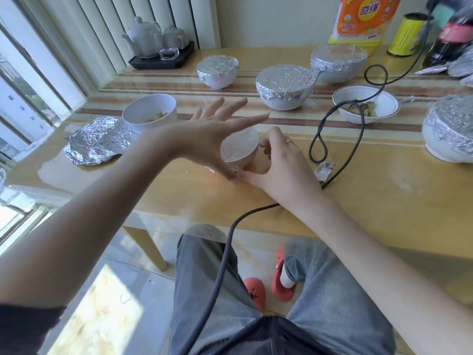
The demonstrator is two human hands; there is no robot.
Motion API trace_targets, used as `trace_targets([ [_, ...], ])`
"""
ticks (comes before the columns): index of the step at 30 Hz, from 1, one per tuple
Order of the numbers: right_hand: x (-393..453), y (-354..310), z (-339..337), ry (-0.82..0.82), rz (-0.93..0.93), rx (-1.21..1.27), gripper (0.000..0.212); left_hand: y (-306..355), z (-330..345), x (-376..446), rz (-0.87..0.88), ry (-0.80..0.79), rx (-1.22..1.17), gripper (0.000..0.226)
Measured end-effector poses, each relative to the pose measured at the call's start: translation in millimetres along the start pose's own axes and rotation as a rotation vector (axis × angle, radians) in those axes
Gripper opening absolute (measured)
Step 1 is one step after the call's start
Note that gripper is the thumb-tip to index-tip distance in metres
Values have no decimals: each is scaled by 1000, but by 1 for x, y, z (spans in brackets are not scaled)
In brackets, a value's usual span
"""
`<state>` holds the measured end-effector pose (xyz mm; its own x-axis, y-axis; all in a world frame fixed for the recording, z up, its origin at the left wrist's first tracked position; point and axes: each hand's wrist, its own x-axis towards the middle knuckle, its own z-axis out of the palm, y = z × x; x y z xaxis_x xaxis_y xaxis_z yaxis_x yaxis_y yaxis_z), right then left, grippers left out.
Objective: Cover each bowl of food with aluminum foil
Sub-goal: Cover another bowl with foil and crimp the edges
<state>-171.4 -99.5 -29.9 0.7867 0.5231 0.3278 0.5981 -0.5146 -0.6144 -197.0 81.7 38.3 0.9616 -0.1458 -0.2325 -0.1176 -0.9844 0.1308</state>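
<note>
Two hands on the small foil-topped bowl (239,147) near the table's front edge: my left hand (217,129) spreads flat, my right hand (279,160) pinches its foil. Orange bag (363,19) reads "奇强".

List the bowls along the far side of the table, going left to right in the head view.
Small white foil-covered bowl → wider white foil-covered bowl → large foil-covered bowl by the orange bag → uncovered blue-rimmed white bowl of food.

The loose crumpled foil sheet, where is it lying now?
In the head view, the crumpled foil sheet lies flat on the table's left side, beside the uncovered white bowl.
</note>
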Motion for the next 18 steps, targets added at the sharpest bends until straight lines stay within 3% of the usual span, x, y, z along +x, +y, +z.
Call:
trace_targets([
  [5, -2, -2, 3, 11, -56, -46, 55, 1, 10, 3, -43, -31, -6, 108],
  [10, -4, -1, 6, 14, -19, 35, 64, -3, 2, 5, -102, -209, 88, 144],
  [18, 6, 6, 4, 69, -27, 86, 51, 1, 13, 11, -79, -43, 110, 101],
])
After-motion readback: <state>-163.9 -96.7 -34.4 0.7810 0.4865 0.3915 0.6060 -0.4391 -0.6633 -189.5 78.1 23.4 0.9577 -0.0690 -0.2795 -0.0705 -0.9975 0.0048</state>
